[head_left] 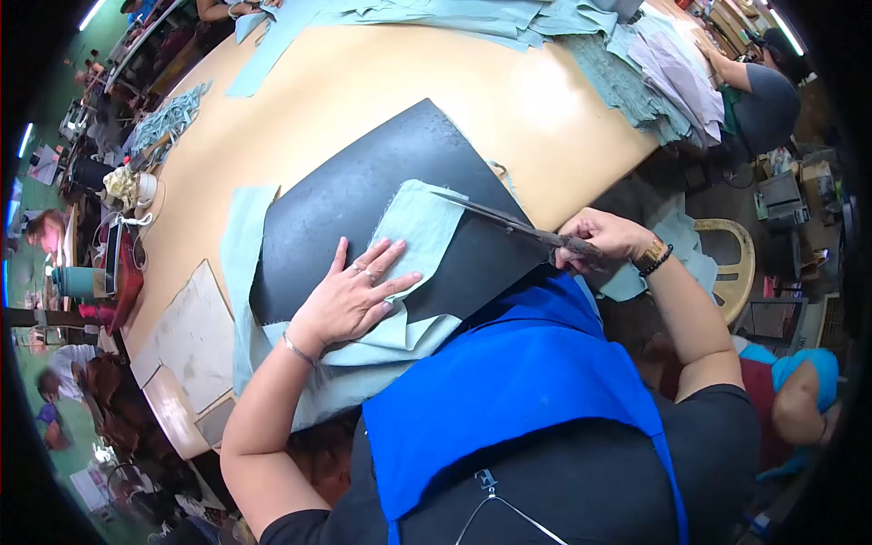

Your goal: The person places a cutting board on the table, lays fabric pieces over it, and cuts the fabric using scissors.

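My left hand [359, 291] lies flat with fingers spread, pressing a light blue-green fabric piece [422, 227] onto a black board [363, 173]. In my right hand [604, 238] is a pair of long scissors [509, 221], gripped by the handles near the board's right corner. The blades point left, and their tips reach the fabric's upper right edge. The blades look nearly closed. More of the fabric bunches below my left hand, towards the blue apron [518, 363].
Another fabric strip [245, 272] lies left of the board, beside a pale stained sheet [191, 336]. Stacked fabric [627, 77] covers the far right of the table [527, 100]. A co-worker [767, 100] leans there. A yellow chair [740, 263] stands at right.
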